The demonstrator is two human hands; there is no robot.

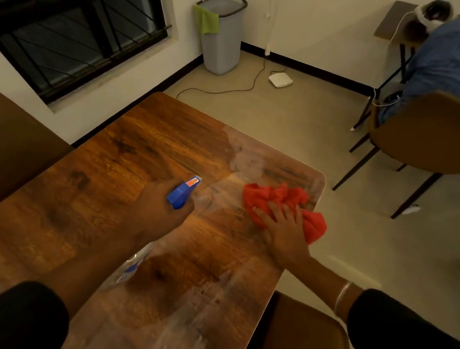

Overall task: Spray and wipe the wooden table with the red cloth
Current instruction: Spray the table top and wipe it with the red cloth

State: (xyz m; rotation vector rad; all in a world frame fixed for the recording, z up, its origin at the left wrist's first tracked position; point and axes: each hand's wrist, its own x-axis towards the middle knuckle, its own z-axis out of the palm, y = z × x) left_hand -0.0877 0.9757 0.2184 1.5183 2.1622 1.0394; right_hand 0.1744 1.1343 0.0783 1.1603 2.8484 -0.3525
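Red cloth (284, 207) bunched near bench (110, 191) far right corner, right hand (283, 234) flat on it, fingers straight. Left hand (161, 213) grips spray bottle (184, 191) above bench middle, blue nozzle pointing away. Wet streaks beside cloth.

Your desk (153, 151) is warm brown wood with dark grain knots, and the right part has a pale, cloudy streaky film on it. The cloth (285, 201) you've got is bright red-orange. Your spray bottle (184, 191) has a blue head with a little orange label, clear body below. Both your sleeves (409, 334) are black, silver bangle (344, 295) on your right wrist. Grey bin (223, 34) back there has a lime green rag (207, 19) hanging off it. Chairs (432, 136) are tan-brown with black legs.
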